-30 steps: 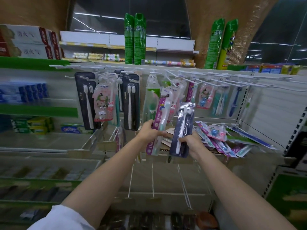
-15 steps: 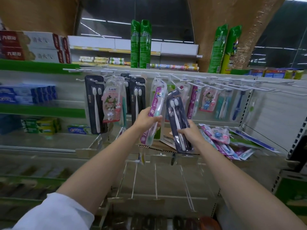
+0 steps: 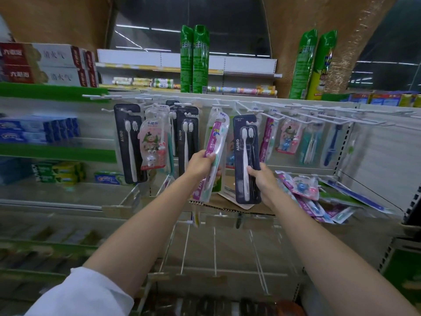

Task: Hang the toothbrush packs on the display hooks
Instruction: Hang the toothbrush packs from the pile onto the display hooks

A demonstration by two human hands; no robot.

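Pink toothbrush pack gripped at mid-length by left hand, top raised near white display hooks. Navy AUBO pack held upright by right hand, fingers curled around lower half.

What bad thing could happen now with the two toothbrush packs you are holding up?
The left hand grips the clear pink-and-purple toothbrush pack low down, so its top could wobble and miss the white wire hook. The right hand holds the dark navy toothbrush pack the same way, close beside it; the two may bump. A dropped pack might land in the loose pile of packs.
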